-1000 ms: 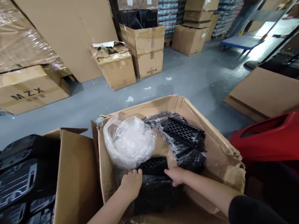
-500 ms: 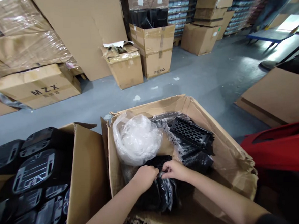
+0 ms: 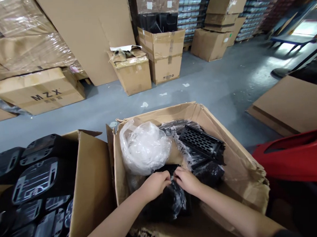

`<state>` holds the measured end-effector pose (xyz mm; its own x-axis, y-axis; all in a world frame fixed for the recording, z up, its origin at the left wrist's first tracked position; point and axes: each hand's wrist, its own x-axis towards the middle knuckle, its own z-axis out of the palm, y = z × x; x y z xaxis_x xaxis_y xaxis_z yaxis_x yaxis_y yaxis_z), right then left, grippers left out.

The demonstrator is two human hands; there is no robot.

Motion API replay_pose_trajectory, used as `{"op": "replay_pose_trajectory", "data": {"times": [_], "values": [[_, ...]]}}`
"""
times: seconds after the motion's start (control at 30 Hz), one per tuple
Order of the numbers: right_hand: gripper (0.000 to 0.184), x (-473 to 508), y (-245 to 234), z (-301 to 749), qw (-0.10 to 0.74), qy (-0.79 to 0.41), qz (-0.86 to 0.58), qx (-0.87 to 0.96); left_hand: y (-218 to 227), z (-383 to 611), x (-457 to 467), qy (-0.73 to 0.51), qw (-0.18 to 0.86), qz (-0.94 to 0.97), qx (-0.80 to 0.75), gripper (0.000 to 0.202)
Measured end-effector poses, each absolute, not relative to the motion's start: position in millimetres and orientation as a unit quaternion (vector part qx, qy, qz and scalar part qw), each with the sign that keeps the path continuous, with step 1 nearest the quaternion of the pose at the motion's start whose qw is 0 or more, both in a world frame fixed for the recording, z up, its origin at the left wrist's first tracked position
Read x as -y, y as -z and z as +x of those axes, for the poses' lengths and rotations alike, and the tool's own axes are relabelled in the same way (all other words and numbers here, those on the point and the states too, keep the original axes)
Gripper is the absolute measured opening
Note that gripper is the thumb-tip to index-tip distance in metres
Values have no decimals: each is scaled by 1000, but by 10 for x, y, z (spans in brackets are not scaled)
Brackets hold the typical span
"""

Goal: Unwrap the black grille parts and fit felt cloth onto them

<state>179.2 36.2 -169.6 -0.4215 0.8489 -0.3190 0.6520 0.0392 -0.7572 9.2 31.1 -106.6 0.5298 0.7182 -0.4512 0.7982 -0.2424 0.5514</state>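
Observation:
Both my hands reach into an open, torn cardboard box (image 3: 231,144) in front of me. My left hand (image 3: 155,184) and my right hand (image 3: 187,179) are closed side by side, pinching the clear wrap of a black plastic part in a bag (image 3: 171,200) at the box's near side. Behind them lies a crumpled clear plastic bag (image 3: 144,148). To its right sits a black perforated plastic part (image 3: 202,142), partly wrapped, on top of other bagged black parts.
A second open box (image 3: 85,194) at my left holds several black moulded parts (image 3: 34,179). A red plastic object (image 3: 297,158) is at my right. Flat cardboard (image 3: 292,105) lies on the grey floor, with stacked cartons (image 3: 164,53) and wrapped pallets behind.
My hands moved from apart on the black part to close together at its middle, gathering the plastic wrap. The camera view shifted slightly left.

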Motion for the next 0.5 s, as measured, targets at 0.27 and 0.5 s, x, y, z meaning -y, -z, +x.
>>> {"op": "replay_pose_trajectory", "data": {"times": [0.27, 0.5], "values": [[23, -310, 1827, 1598, 91, -570, -504, 643, 1119, 195, -170, 192, 229, 865, -404, 19], [14, -455, 1545, 1742, 81, -473, -510, 714, 992, 165, -282, 169, 221, 871, -406, 19]]}}
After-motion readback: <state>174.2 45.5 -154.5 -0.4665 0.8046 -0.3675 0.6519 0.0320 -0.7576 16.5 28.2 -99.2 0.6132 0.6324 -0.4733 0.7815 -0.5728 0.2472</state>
